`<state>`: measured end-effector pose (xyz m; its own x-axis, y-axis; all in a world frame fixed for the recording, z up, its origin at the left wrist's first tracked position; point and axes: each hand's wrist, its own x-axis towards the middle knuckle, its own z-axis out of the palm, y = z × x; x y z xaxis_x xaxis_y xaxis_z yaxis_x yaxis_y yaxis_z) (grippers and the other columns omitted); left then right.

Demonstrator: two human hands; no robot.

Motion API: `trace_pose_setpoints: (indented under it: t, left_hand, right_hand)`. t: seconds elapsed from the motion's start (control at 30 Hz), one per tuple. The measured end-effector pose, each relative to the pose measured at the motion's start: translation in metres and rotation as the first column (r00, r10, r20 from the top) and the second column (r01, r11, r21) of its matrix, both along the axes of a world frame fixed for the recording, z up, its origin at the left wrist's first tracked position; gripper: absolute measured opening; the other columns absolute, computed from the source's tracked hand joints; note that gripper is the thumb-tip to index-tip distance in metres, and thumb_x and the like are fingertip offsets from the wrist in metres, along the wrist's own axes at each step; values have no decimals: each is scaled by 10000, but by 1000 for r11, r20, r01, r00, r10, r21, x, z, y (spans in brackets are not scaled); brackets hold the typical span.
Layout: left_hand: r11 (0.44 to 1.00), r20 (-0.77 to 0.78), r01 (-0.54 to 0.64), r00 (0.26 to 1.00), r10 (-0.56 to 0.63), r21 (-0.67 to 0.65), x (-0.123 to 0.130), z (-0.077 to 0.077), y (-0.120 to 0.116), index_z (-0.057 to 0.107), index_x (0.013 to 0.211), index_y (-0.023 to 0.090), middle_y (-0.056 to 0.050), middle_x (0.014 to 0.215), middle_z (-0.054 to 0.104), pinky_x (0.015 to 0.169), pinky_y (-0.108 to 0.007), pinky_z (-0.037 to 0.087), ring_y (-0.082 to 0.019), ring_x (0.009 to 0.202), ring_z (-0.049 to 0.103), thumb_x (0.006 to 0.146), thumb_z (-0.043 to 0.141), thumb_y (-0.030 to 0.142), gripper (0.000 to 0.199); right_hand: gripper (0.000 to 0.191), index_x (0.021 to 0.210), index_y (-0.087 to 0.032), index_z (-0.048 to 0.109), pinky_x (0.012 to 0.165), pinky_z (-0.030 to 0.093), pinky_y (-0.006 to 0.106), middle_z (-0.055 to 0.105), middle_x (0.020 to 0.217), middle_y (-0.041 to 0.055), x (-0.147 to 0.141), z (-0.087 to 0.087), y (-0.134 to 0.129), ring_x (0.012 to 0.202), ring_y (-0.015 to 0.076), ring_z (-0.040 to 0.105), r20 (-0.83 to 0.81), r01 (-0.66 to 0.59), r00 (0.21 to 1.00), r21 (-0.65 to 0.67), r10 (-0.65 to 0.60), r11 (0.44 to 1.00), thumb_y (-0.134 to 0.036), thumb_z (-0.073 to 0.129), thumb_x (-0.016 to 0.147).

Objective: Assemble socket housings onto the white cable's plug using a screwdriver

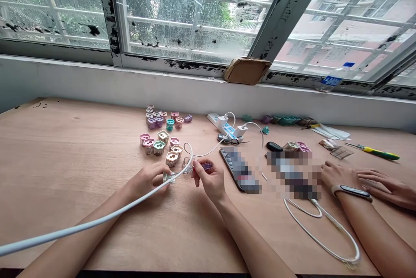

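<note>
My left hand (152, 179) rests on the table with its fingers closed around a small clear-sided piece (169, 177). To its right, my right hand (209, 178) pinches a small purple and red object (205, 166) between thumb and fingers. Between the hands stands a clear little frame (186, 164), partly behind a white cable. Just beyond them is a group of small pentagonal sharpener-like pieces (159, 147) in pink, cream and green. A second group, with purple, teal and pink ones (170, 124), stands farther back.
A white cable (97, 224) crosses over my left forearm. A power strip (224, 126), a phone (238, 169) and a screwdriver (373, 151) lie to the right, as do another person's hands (341, 176) beside a blurred device. A bottle (336, 78) is by the window.
</note>
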<state>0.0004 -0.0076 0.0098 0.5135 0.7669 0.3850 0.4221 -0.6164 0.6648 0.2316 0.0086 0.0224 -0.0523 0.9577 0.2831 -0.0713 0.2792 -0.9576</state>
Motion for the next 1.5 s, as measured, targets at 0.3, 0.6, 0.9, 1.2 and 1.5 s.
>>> trace_pose_setpoints:
  t: [0.3, 0.6, 0.9, 1.2, 1.5]
  left_hand:
    - [1000, -15, 1, 1000, -1, 25, 4, 8, -3, 645, 969, 193, -40, 949, 700, 731, -241, 514, -163, 823, 662, 847, 585, 121, 153]
    - [997, 17, -42, 999, 41, 64, -4, -1, 4, 642, 976, 193, -52, 1000, 707, 796, -256, 520, -175, 899, 678, 879, 621, 160, 105]
    - [997, 39, -40, 999, 38, 72, -9, 2, 8, 658, 956, 183, -62, 987, 706, 774, -263, 525, -190, 904, 683, 884, 646, 208, 78]
    - [997, 57, -33, 998, 29, 70, -9, 2, 7, 651, 948, 180, -53, 944, 691, 748, -259, 511, -174, 847, 669, 877, 635, 193, 74]
    - [994, 39, -42, 999, 39, 99, -9, 1, 7, 649, 946, 169, -57, 930, 690, 728, -259, 494, -179, 831, 664, 872, 631, 186, 78]
  right_hand:
    - [426, 709, -193, 609, 311, 344, 213, 591, 490, -25, 1, -3, 3, 331, 95, 467, -5, 8, 1000, -12, -8, 1000, -585, 749, 802]
    - [417, 726, -193, 600, 355, 319, 207, 554, 511, -37, 2, -1, 2, 379, 82, 433, -1, 28, 1000, -27, -28, 999, -575, 748, 806]
    - [373, 689, -201, 581, 408, 300, 223, 507, 532, -35, 7, -10, 6, 445, 99, 431, 110, -13, 994, 5, 12, 1000, -516, 712, 838]
    - [303, 708, -191, 577, 458, 321, 227, 475, 552, -44, 5, -19, 7, 478, 93, 421, 269, -97, 961, 85, 71, 992, -419, 668, 885]
    - [385, 748, -176, 635, 372, 260, 200, 498, 491, -50, 9, -16, 13, 400, 72, 391, 43, -99, 994, -101, 103, 990, -533, 765, 810]
